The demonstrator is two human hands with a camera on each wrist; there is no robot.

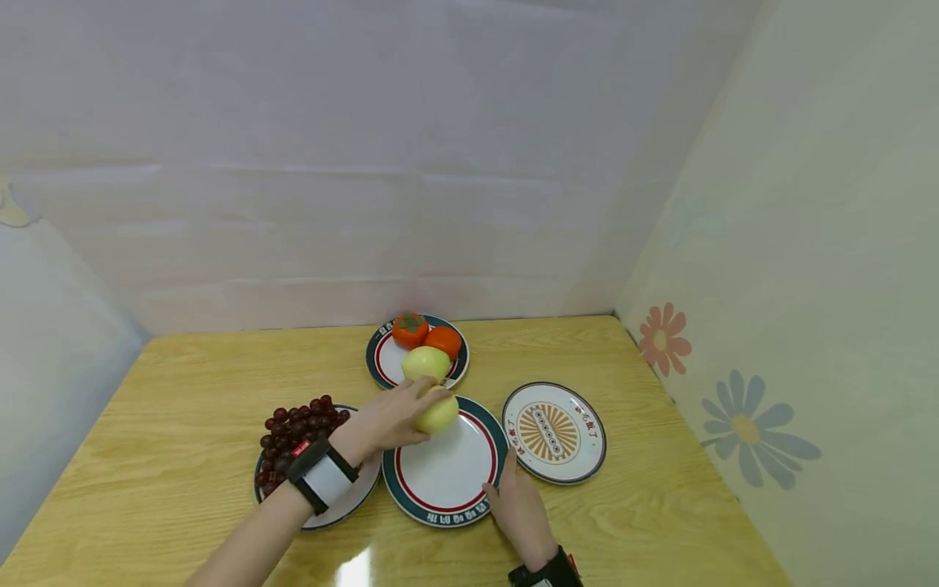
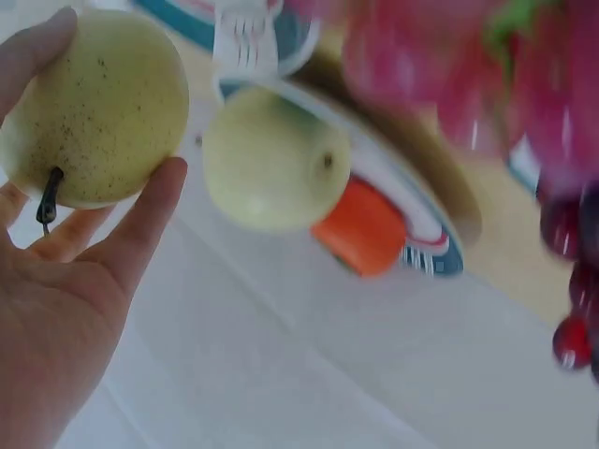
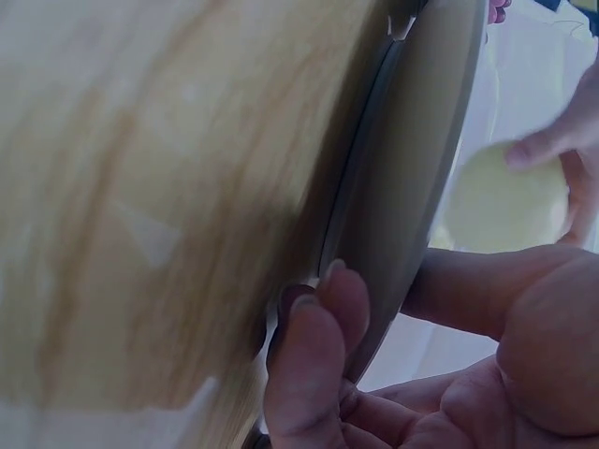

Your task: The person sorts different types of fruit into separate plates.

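My left hand [image 1: 392,417] grips a round yellow pear [image 1: 438,416] over the back left rim of the middle plate. In the left wrist view this speckled pear [image 2: 117,112] has its dark stem toward the palm, with fingers round its sides. The middle plate [image 1: 447,477] is white with a dark green rim and a red ring. At its right edge my right hand [image 1: 522,509] holds the rim. From the right wrist, the thumb [image 3: 463,295] lies over the plate's edge and curled fingertips [image 3: 314,346] are at its underside.
Behind stands a plate [image 1: 389,371] bearing a second pear [image 1: 425,364] and two orange persimmons [image 1: 410,330]. Dark red grapes [image 1: 304,428] lie on a plate [image 1: 345,509] at left, partly hidden by my left wrist. A patterned plate [image 1: 587,448] sits at right. Walls flank the wooden table [image 1: 183,408].
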